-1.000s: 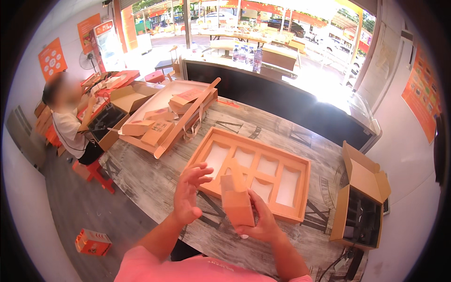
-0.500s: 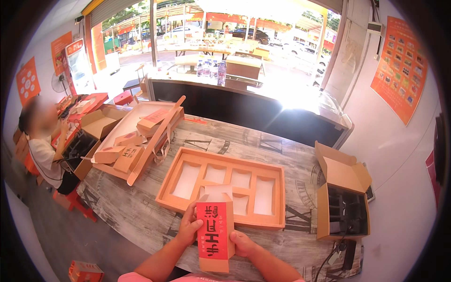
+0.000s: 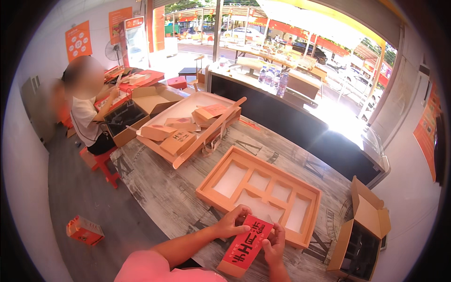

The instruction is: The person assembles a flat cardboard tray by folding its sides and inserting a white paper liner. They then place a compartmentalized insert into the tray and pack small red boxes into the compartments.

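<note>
A slim carton (image 3: 245, 244) with a red printed face and brown cardboard sides is held between my two hands, tilted over the table's near edge. My left hand (image 3: 232, 222) grips its upper left side, the thumb lying on the red face. On the other side, my right hand (image 3: 275, 244) holds the upper right edge, fingers bent at the top end. A bit of pale flap shows between the hands; the rest of that end is hidden. Just beyond them lies a shallow cardboard tray (image 3: 217, 180) with several white-bottomed compartments, partly covered by my left hand.
A large open box (image 3: 206, 99) holding several small cartons stands at the table's far left. Open boxes with black contents sit at the right (image 3: 359, 244) and far left (image 3: 123, 117). A person (image 3: 87, 113) sits there. A red carton (image 3: 85, 230) is on the floor.
My view has swung left, so the scene appears farther right. Both hands have moved up to the carton's top end, where the raised flap is now mostly out of sight.
</note>
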{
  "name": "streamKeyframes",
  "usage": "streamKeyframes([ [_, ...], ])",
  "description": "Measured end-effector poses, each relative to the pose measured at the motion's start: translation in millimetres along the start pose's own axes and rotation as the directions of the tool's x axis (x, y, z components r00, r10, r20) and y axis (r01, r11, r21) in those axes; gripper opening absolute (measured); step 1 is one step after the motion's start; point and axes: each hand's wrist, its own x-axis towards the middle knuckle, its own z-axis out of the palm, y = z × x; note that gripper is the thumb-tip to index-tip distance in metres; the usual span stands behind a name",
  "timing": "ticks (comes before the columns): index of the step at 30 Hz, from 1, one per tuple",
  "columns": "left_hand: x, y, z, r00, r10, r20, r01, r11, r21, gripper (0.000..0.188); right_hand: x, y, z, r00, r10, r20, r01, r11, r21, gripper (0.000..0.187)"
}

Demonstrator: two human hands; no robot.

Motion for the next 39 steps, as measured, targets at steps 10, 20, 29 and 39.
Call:
streamKeyframes([
  [10, -25.7, -23.6, 7.2, 0.994, 0.007, -0.108, -0.004, 1.000, 0.029, 0.027, -10.6, 16.5, 7.7, 1.000, 0.001, -0.030, -0.002, 0.999, -0.038, 0.049],
  [20, -21.8, 0.6, 23.3, 0.973, 0.127, -0.193, -0.091, 0.978, 0.189, 0.021, -17.0, 26.6, -5.1, 0.990, -0.113, -0.086, 0.091, 0.969, -0.228, 0.046],
  [29, -27.7, -34.9, 25.8, 0.988, 0.008, -0.154, -0.004, 1.000, 0.029, 0.033, -7.2, 15.2, -5.8, 0.982, -0.158, -0.104, 0.127, 0.958, -0.257, 0.024],
  [39, -24.9, -13.0, 38.5, 0.983, 0.150, -0.109, -0.148, 0.989, 0.022, 0.044, -8.9, 0.7, 2.2, 0.966, -0.055, -0.252, 0.021, 0.990, -0.138, 0.006],
])
